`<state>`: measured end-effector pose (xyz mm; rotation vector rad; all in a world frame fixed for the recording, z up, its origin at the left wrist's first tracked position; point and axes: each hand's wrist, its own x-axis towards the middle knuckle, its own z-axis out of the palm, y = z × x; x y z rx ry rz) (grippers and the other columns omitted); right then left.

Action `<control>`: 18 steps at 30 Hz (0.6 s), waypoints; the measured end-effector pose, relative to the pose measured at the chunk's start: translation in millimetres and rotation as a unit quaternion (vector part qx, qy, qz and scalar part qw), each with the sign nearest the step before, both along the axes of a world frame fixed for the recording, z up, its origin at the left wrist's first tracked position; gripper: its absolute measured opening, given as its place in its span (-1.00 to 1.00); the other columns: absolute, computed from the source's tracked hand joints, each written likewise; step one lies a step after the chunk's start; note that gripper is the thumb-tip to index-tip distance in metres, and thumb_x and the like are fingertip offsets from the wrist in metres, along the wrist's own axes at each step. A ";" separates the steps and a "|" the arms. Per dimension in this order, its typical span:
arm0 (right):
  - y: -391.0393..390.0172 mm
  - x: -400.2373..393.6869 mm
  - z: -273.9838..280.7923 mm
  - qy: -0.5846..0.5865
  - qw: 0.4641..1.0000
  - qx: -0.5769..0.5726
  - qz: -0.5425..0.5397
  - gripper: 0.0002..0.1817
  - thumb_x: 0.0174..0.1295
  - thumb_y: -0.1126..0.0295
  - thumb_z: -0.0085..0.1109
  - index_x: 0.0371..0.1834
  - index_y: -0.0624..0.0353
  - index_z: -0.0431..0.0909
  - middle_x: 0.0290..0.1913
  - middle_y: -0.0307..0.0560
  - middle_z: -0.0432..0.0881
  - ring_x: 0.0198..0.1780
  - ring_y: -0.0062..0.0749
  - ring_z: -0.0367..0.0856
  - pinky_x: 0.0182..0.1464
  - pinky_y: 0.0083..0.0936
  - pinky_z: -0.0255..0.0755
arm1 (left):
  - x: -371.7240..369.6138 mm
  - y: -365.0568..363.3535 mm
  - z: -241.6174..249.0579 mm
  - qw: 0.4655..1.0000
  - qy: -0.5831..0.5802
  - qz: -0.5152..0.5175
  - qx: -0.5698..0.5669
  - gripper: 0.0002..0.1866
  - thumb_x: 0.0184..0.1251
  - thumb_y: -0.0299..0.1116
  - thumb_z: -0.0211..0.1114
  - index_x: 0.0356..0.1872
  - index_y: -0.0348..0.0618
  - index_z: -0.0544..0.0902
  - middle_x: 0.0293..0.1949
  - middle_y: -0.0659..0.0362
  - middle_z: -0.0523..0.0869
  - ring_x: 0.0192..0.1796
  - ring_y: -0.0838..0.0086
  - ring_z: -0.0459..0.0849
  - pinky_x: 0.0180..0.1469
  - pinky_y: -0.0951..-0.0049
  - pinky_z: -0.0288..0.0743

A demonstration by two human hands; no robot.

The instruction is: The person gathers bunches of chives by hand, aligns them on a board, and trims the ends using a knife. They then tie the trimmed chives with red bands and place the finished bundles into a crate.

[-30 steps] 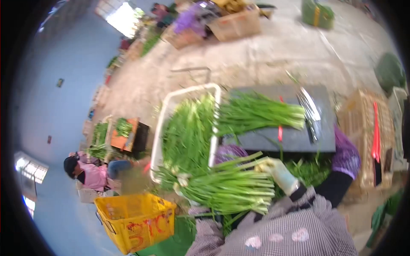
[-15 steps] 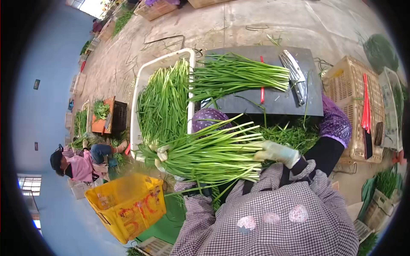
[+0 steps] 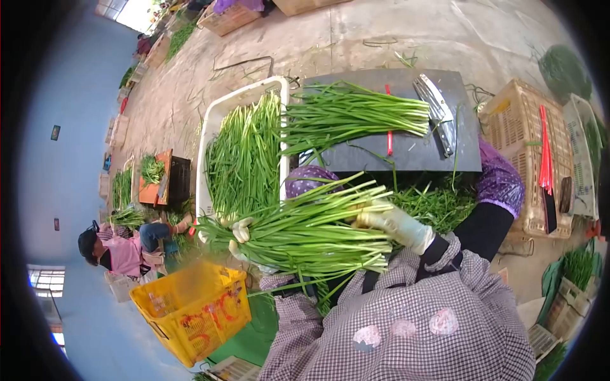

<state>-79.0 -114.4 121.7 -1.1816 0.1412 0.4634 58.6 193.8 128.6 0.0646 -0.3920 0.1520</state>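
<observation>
My gloved left hand [image 3: 241, 232] is wrapped round the leafy end of a large bunch of green stalks [image 3: 305, 232], held across my lap; only some fingertips show. At the bunch's pale stem ends is my gloved right hand [image 3: 400, 227], its fingers closed together among the stalks. Beyond it, another bunch [image 3: 362, 111] lies on a dark board [image 3: 438, 155], over a red strip [image 3: 389, 143]. Beside that lies a knife [image 3: 438, 108]. A white crate [image 3: 204, 152] to the left holds more stalks.
A yellow crate [image 3: 206, 324] stands at the lower left. Right of the board is a beige crate [image 3: 508, 127] with red strips [image 3: 545, 152] on it. Loose greens [image 3: 432, 206] lie below the board. Another person [image 3: 124, 251] sits at the far left by an orange board [image 3: 155, 184].
My right hand has moved left, further onto the stem ends of the bunch. My left hand still grips the leafy end. The other person's hands have shifted slightly.
</observation>
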 end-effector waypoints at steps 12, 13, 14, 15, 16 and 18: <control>-85.6 -44.1 -7.4 -0.122 0.957 0.155 -0.212 -0.67 0.66 0.19 0.09 0.05 0.28 0.64 -0.38 -0.30 0.60 -0.22 -0.55 0.62 0.07 -0.49 0.54 | -13.2 14.8 -14.1 0.994 0.100 0.019 -0.029 -0.88 0.58 -0.42 0.14 -0.21 -0.23 0.54 -0.35 0.24 0.44 -0.21 0.48 0.55 0.48 0.38 0.52; -99.4 -53.9 -28.4 -0.065 0.991 -0.060 -0.100 -0.61 0.63 0.11 0.14 0.14 0.26 0.66 -0.27 -0.23 0.69 -0.13 -0.48 0.68 0.12 -0.47 0.55 | -12.7 13.2 -16.1 0.994 0.103 0.020 -0.030 -0.88 0.58 -0.42 0.14 -0.21 -0.23 0.54 -0.35 0.24 0.44 -0.21 0.48 0.55 0.48 0.38 0.52; -106.4 -59.6 -41.7 -0.006 0.963 -0.270 0.019 -0.53 0.61 0.03 0.18 0.22 0.25 0.68 -0.16 -0.16 0.77 -0.04 -0.41 0.73 0.17 -0.44 0.56 | -10.6 9.8 -16.0 0.996 0.083 0.019 -0.033 -0.84 0.58 -0.43 0.14 -0.01 -0.32 0.56 -0.36 0.25 0.43 -0.21 0.49 0.54 0.48 0.38 0.52; -98.0 -63.7 -40.0 -0.055 0.915 -0.397 0.056 -0.49 0.58 0.01 0.22 0.29 0.23 0.67 0.00 -0.08 0.79 0.06 -0.35 0.74 0.22 -0.41 0.56 | -7.6 6.9 -15.7 0.997 0.060 0.018 -0.036 -0.69 0.58 -0.43 0.13 0.19 -0.41 0.58 -0.36 0.26 0.43 -0.21 0.50 0.54 0.48 0.38 0.51; -85.2 -66.2 -39.2 -0.102 0.847 -0.514 0.090 -0.44 0.55 -0.01 0.25 0.37 0.20 0.65 0.15 0.00 0.80 0.17 -0.28 0.75 0.27 -0.38 0.56 | -5.4 6.1 -16.7 0.997 0.060 0.019 -0.035 -0.69 0.58 -0.43 0.13 0.19 -0.41 0.58 -0.36 0.26 0.43 -0.21 0.50 0.54 0.48 0.38 0.51; -59.2 -41.1 0.7 -0.099 0.969 -0.220 0.051 -0.45 0.58 -0.01 0.18 0.41 0.16 0.63 0.26 0.10 0.74 0.30 -0.01 0.68 0.36 -0.31 0.53 | -3.7 6.1 -20.8 0.998 0.062 0.023 -0.020 -0.47 0.58 -0.41 0.13 0.48 -0.46 0.42 -0.35 0.27 0.41 -0.22 0.51 0.53 0.46 0.39 0.51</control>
